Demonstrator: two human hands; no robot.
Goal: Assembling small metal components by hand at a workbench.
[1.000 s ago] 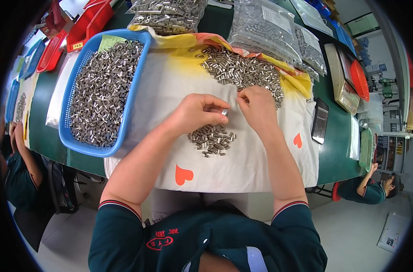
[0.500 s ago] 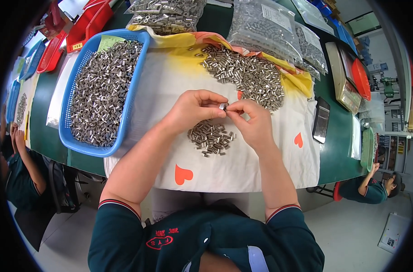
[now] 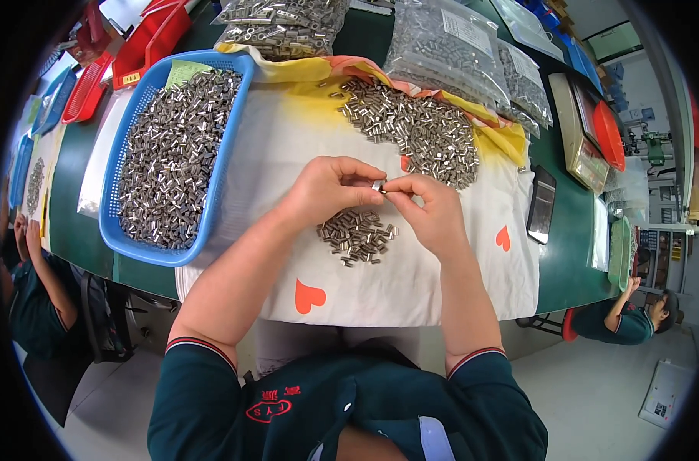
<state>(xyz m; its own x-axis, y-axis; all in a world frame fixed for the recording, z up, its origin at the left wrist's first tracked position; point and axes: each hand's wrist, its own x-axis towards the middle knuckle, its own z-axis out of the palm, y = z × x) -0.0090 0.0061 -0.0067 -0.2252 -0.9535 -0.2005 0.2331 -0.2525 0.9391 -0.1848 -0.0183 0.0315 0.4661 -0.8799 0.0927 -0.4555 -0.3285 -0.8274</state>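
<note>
Between my two hands is a small shiny metal cylinder (image 3: 378,185), pinched by the fingertips. My left hand (image 3: 330,187) grips it from the left with thumb and fingers. From the right, my right hand (image 3: 426,206) closes thumb and forefinger at its other end. Just below the fingers lies a small pile of metal cylinders (image 3: 357,237) on the white cloth (image 3: 395,284) with red hearts. Beyond my hands spreads a larger heap of the same cylinders (image 3: 434,134). The fingers partly hide the held piece.
A blue basket (image 3: 111,207) full of cylinders stands at the left. Clear bags of metal parts (image 3: 442,54) lie at the back. On the green table (image 3: 73,207) a phone (image 3: 542,203) rests at the right. Co-workers sit at both sides; one is seen by a sleeve (image 3: 634,326).
The metal cylinder has turned slightly between my fingertips. Both hands stay in almost the same place, and the piles look unchanged.
</note>
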